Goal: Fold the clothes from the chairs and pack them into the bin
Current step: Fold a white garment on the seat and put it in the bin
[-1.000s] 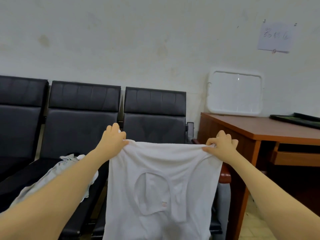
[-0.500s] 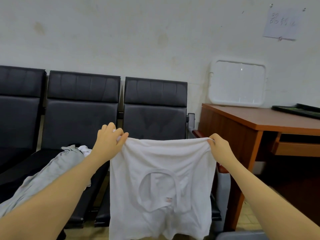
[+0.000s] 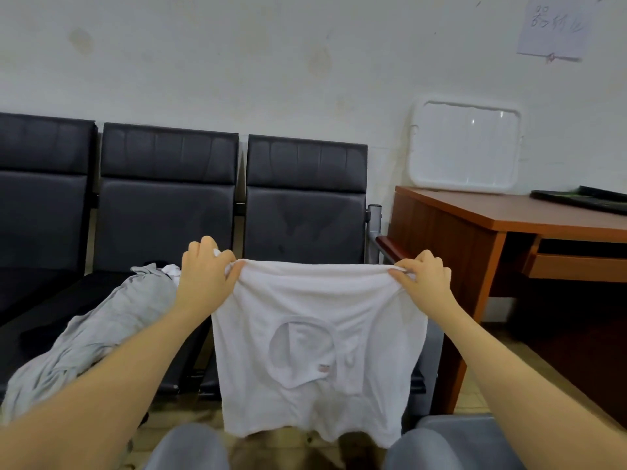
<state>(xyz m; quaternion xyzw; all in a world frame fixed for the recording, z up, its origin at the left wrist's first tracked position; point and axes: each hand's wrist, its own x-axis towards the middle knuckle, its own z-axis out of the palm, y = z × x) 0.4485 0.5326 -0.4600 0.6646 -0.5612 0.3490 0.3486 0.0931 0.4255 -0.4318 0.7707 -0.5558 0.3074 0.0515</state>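
A white T-shirt [image 3: 315, 351] hangs upside down in front of me, its neck opening showing through the cloth near the middle. My left hand [image 3: 203, 271] pinches the left corner of its top edge. My right hand [image 3: 424, 276] pinches the right corner, so the edge is stretched level between them. The shirt's lower part dangles above the floor, in front of the black chairs [image 3: 305, 205]. A grey garment [image 3: 101, 327] lies crumpled over the middle chair's seat, left of my left arm. A grey bin's rim [image 3: 475, 432] shows at the bottom right.
A brown wooden desk [image 3: 509, 225] stands to the right of the chairs, with a white tray [image 3: 464, 147] leaning on the wall and a dark flat object [image 3: 583, 200] on top. My grey-clad knees [image 3: 190, 449] fill the bottom edge. A paper note [image 3: 556, 25] hangs on the wall.
The view has tilted down and the shirt now hangs lower in frame, showing its bottom hem and the floor. Both hands keep their pinch on the corners.
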